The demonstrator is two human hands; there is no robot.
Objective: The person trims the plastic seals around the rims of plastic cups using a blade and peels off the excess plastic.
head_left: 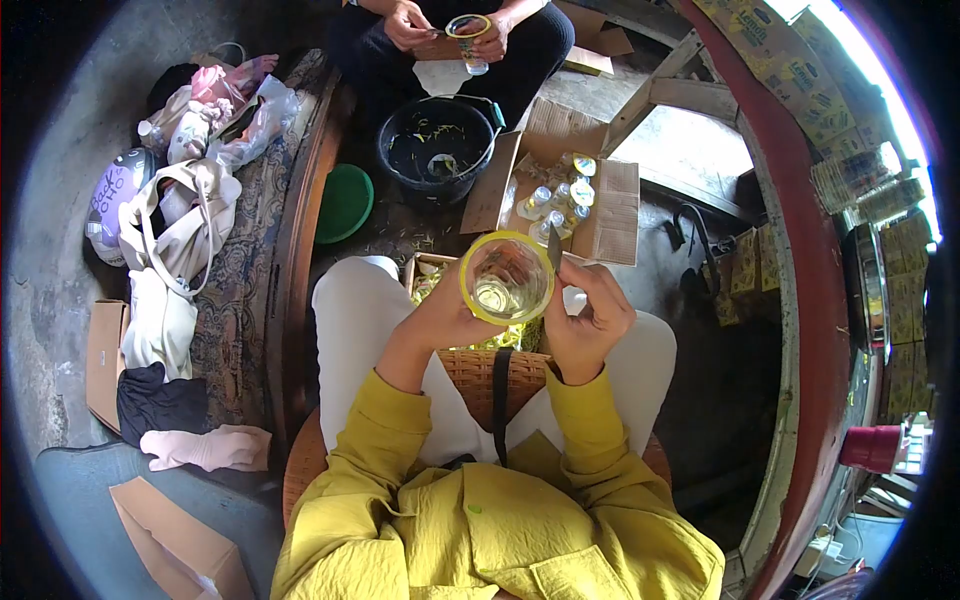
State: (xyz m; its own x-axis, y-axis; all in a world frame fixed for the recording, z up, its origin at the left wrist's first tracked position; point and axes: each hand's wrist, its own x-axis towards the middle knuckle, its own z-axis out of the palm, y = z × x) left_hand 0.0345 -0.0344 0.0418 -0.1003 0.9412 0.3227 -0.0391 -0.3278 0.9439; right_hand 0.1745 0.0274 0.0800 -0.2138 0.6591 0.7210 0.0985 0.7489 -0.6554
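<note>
A clear cup with a yellow rim [495, 292] is held up over the lap, its open top facing the camera. My left hand [445, 318] is wrapped round its left side. On the right, my right hand [592, 318] pinches a small knife [555, 248], whose blade points up beside the cup's rim. Below the cup, a box [418, 264] with yellow-green scraps sits between the knees, partly hidden by the cup and my hands. A woven wicker surface [480, 380] with a black strap [501, 400] shows between the thighs.
Ahead, a co-worker's hands [408, 25] hold a similar cup [468, 45] above a black bucket [425, 150]. An open carton [615, 205] holds several cups. A green basin [345, 203] lies left of the bucket. Bags and cloths [180, 220] lie at the left; a red-edged frame [815, 380] stands right.
</note>
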